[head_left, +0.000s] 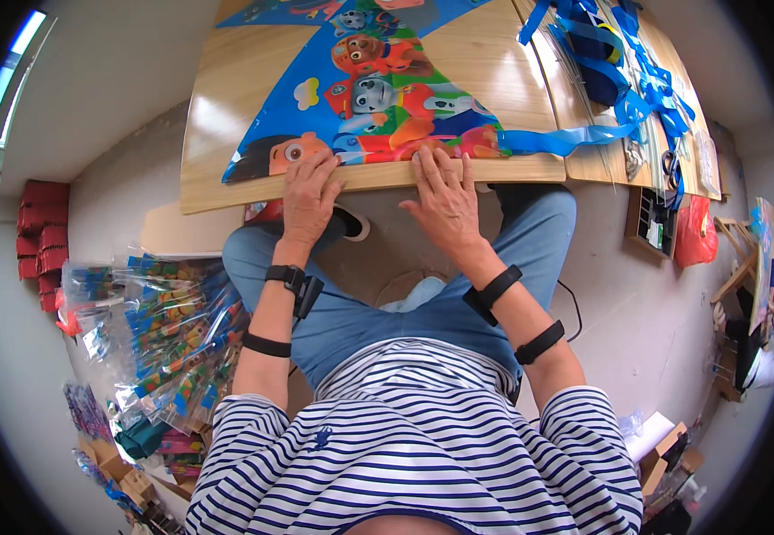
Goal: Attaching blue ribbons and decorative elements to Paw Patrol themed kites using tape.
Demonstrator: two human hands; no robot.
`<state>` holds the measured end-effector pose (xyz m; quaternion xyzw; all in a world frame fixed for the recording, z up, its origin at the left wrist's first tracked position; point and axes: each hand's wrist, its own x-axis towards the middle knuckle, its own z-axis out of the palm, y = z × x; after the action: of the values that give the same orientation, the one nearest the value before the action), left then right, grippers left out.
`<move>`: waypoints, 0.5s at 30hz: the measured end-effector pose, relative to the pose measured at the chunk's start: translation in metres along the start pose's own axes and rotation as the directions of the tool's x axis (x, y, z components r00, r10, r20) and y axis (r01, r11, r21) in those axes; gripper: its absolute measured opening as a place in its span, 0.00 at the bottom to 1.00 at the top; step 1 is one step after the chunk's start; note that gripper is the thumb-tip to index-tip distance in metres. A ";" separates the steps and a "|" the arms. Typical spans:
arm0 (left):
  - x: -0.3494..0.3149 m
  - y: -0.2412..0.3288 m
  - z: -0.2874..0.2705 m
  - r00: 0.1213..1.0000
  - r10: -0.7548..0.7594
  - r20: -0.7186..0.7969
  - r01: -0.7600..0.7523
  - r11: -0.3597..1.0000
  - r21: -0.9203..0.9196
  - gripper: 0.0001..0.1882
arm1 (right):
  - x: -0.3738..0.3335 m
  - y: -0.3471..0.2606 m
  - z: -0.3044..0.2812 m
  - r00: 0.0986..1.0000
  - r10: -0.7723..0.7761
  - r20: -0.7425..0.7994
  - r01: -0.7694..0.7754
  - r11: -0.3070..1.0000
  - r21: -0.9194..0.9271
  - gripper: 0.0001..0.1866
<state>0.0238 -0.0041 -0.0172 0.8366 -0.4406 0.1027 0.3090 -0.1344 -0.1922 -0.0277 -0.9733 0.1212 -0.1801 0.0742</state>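
A cartoon-printed kite (373, 96) lies spread on the wooden table (485, 53), its near edge running along the table's front edge. My left hand (309, 194) rests on that edge beside a printed face, fingers stretched forward and thumb apart. Farther right, my right hand (445, 192) presses the same edge with spread fingers. Neither hand visibly grips anything; both sets of fingertips touch the kite. From the kite's right corner a blue ribbon (574, 139) trails across the table.
More blue ribbons and thin rods lie at the table's right, near scissors (670, 166). A small box (651, 221) and a red plastic bag (696, 234) are beyond. On the left are clear-bagged colourful packets (173, 325) and stacked red boxes (43, 234).
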 end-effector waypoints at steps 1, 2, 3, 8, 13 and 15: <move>0.003 0.000 -0.001 1.000 0.008 0.007 -0.008 1.000 0.002 0.18 | -0.001 0.003 0.000 0.999 -0.031 -0.028 0.031 0.999 -0.006 0.43; 0.003 0.001 -0.002 1.000 0.015 0.010 -0.015 1.000 -0.003 0.18 | -0.002 0.002 0.001 0.999 -0.023 -0.029 0.023 1.000 -0.010 0.43; 0.002 0.001 -0.004 1.000 0.001 0.026 -0.001 1.000 0.004 0.17 | -0.002 0.000 0.002 1.000 -0.013 -0.022 0.013 1.000 -0.004 0.44; 0.025 0.029 -0.001 0.996 0.082 -0.019 -0.078 0.986 0.145 0.13 | -0.004 -0.002 0.008 1.000 0.009 -0.026 -0.009 1.000 0.003 0.47; 0.050 0.037 0.048 0.985 -0.166 0.058 0.175 0.939 -0.297 0.07 | -0.003 -0.004 0.002 1.000 0.018 -0.015 -0.018 1.000 0.003 0.47; 0.048 0.035 0.058 0.979 -0.194 0.062 0.203 0.918 -0.340 0.07 | -0.002 -0.003 -0.001 1.000 0.024 -0.002 -0.024 0.997 0.069 0.44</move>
<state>0.0181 -0.0871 -0.0266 0.8113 -0.3687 -0.0189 0.4533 -0.1365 -0.1891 -0.0269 -0.9685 0.1266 -0.1845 0.1095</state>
